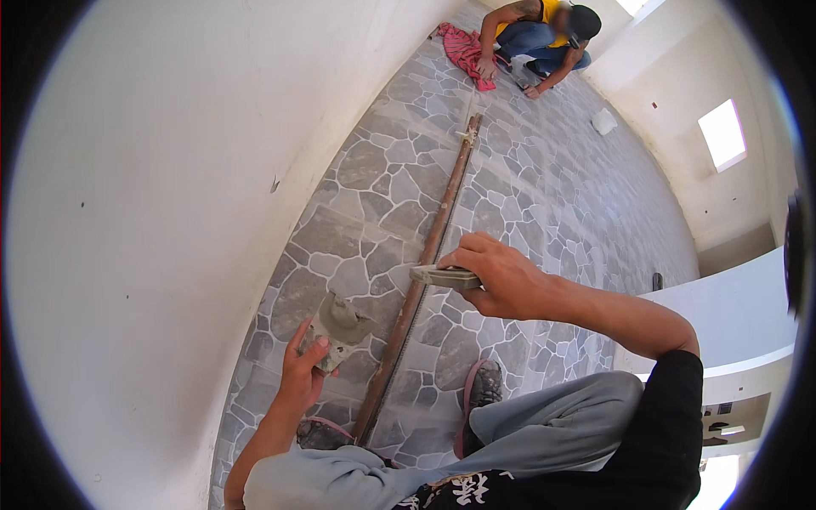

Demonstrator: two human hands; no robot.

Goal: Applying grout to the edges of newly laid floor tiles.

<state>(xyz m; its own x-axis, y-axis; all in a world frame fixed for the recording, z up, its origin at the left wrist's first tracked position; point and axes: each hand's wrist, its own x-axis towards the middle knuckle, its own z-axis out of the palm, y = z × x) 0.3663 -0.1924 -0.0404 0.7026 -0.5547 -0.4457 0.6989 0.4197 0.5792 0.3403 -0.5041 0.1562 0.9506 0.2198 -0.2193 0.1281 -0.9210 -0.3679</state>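
Note:
My left hand [304, 371] grips a small, flat, mortar-smeared plate [330, 355] at the lower left, its thumb over the near edge. A lump of wet grey mortar [342, 316] sits on top of that plate. My right hand [503, 279] is closed round a thin, flat, grey-coated tool [445, 276], held level above the floor; its handle, if any, is hidden by the fingers. Below and between my hands a long brown bar [440, 223] lies on the stone-patterned floor [357, 166], running away from my feet. The tool overlaps the bar in view; whether they touch I cannot tell.
At the far end a person [557, 34] in a yellow top squats with both hands low, beside a red cloth [466, 55]. A white wall [187, 170] rises close on my left. A white bag-like thing [603, 121] lies far right. My shoes flank the bar.

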